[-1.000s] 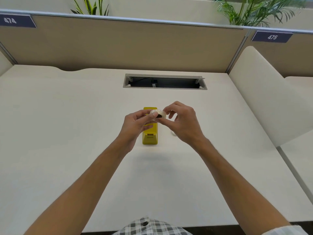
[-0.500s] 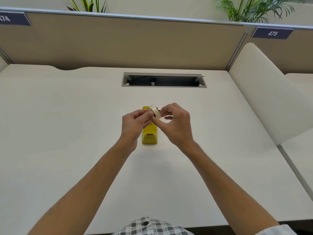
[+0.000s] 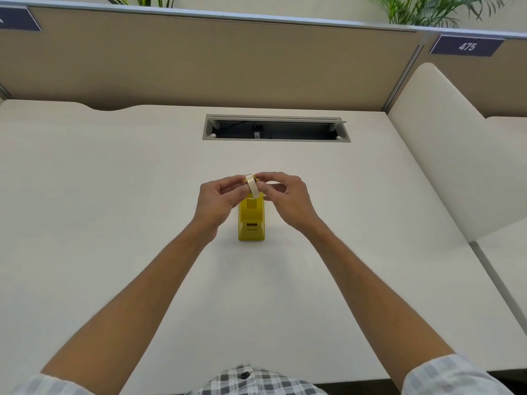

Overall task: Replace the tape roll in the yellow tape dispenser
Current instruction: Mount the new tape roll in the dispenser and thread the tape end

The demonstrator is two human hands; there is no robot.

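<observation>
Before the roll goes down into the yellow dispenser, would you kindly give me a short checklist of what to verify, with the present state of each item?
1. Tape roll held by both hands: ok. Left hand and right hand pinch it from either side.
2. Roll above the yellow tape dispenser: ok, it hangs over the far end.
3. Dispenser standing flat on the desk: ok.
4. Dispenser steadied by a hand: not ok, neither hand touches it.
5. Dispenser cradle free of an old roll: cannot tell, the hands and roll hide it.
6. Core fitted inside the roll: cannot tell.
</observation>
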